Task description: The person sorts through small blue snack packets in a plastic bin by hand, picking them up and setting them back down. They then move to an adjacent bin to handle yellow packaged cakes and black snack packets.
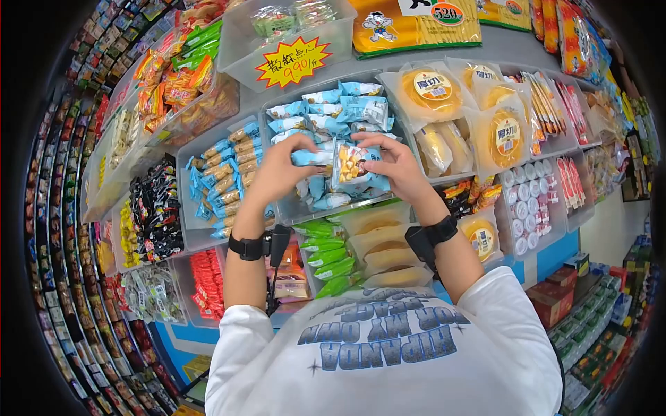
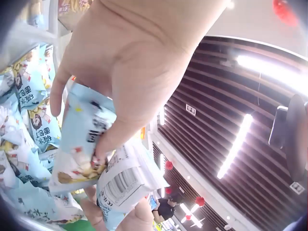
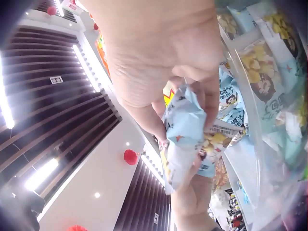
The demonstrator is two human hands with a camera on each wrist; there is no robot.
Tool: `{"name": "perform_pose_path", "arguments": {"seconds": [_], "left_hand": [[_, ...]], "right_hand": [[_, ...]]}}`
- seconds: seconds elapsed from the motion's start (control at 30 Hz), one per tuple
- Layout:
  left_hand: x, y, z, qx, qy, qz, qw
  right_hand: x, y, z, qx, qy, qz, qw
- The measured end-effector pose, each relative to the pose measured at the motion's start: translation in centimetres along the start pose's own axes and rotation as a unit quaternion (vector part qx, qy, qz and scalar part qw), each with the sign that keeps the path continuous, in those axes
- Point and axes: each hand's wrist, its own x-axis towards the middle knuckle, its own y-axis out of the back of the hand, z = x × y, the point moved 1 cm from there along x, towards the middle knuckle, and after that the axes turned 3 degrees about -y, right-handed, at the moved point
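Observation:
My left hand (image 1: 279, 172) grips a small light-blue and white snack packet (image 2: 79, 137) between thumb and fingers. In my right hand (image 1: 401, 170) is a similar packet (image 3: 185, 122), its printed front with yellow food pieces showing in the head view. The left wrist view shows a barcode on the back of this second packet. Both hands are close together, the two packets side by side and overlapping in the wrist views. Below them lies a plastic bin full of matching blue packets (image 1: 361, 109), partly hidden by the hands.
Left of that bin are brown-and-blue wrapped snacks (image 1: 220, 170); to the right, round cakes in clear bags (image 1: 431, 90). Green packets (image 1: 327, 258) lie nearer my body. Behind stands a raised clear bin (image 1: 239, 59) with a yellow price sign (image 1: 293, 62).

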Motion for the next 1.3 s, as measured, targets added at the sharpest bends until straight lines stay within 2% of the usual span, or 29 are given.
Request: {"name": "perform_pose_path", "arguments": {"seconds": [0.03, 0.07, 0.1, 0.13, 0.2, 0.23, 0.3, 0.43, 0.5, 0.57, 0.63, 0.7, 0.73, 0.8, 0.87, 0.93, 1.0, 1.1, 1.23, 1.3], "left_hand": [[-0.3, 0.5, -0.4, 0.000, -0.001, -0.002, 1.000], [-0.6, 1.0, -0.8, 0.065, 0.032, 0.019, 0.997], [-0.8, 1.3, -1.1, 0.130, 0.066, 0.040, 0.988], [-0.8, 1.2, -1.3, 0.131, 0.066, 0.039, 0.988], [-0.6, 1.1, -2.0, 0.280, 0.067, 0.044, 0.957], [-0.4, 0.9, -2.2, 0.280, 0.068, 0.044, 0.956], [0.4, 0.7, -2.6, 0.279, 0.040, 0.098, 0.955], [1.6, 0.2, -2.8, 0.253, 0.006, 0.093, 0.963], [2.0, -0.2, -3.2, 0.266, 0.027, 0.048, 0.962], [2.1, 0.1, -5.3, 0.245, 0.022, 0.059, 0.967], [2.0, 0.3, -5.1, 0.225, 0.019, 0.070, 0.972], [2.0, 0.0, -4.5, 0.316, -0.002, 0.043, 0.948], [2.2, -0.1, -4.1, 0.316, -0.002, 0.044, 0.948], [2.7, -0.4, -3.6, 0.266, -0.036, 0.047, 0.962], [3.2, 0.0, -6.0, 0.241, -0.035, 0.058, 0.968], [3.2, 0.2, -5.6, 0.216, -0.033, 0.071, 0.973], [2.8, 0.6, -5.1, 0.366, 0.016, 0.061, 0.928], [2.5, 0.3, -5.9, 0.330, -0.017, 0.057, 0.942], [2.6, 0.0, -7.6, 0.308, -0.007, 0.050, 0.950], [3.7, -0.4, -7.6, 0.437, 0.008, -0.034, 0.899]], "right_hand": [[0.0, 0.0, -0.1, 0.022, 0.003, 0.020, 1.000], [-0.1, -0.1, -0.3, 0.023, 0.004, 0.021, 1.000], [-0.2, -0.4, -0.7, 0.070, -0.027, 0.021, 0.997], [-0.2, -0.6, -0.9, 0.118, -0.058, 0.021, 0.991], [-0.3, -0.3, -0.7, 0.121, -0.061, 0.038, 0.990], [-0.2, -0.1, -0.6, 0.121, -0.065, 0.054, 0.989], [-0.2, 0.1, -0.4, 0.123, -0.054, 0.058, 0.989], [-0.2, 0.5, 0.0, 0.155, -0.026, 0.088, 0.984], [-0.2, 0.5, -0.4, 0.175, -0.029, 0.094, 0.980], [-0.2, 0.6, -0.4, 0.198, -0.033, 0.100, 0.975], [0.0, 1.1, 0.1, 0.206, -0.016, 0.117, 0.971], [-0.1, 1.3, 0.4, 0.211, -0.019, 0.119, 0.970], [0.0, 1.4, 0.4, 0.215, -0.022, 0.121, 0.969], [0.0, 1.4, 0.4, 0.221, -0.020, 0.116, 0.968], [-0.1, 1.4, 0.4, 0.227, -0.020, 0.111, 0.967], [-0.2, 1.4, 0.3, 0.221, -0.029, 0.107, 0.969], [0.0, 1.4, 0.1, 0.244, -0.029, 0.121, 0.962], [0.0, 1.5, 0.2, 0.252, -0.026, 0.136, 0.958], [0.2, 2.3, 1.1, 0.229, -0.020, 0.130, 0.965], [0.0, 2.4, 1.2, 0.232, -0.020, 0.128, 0.964]]}}
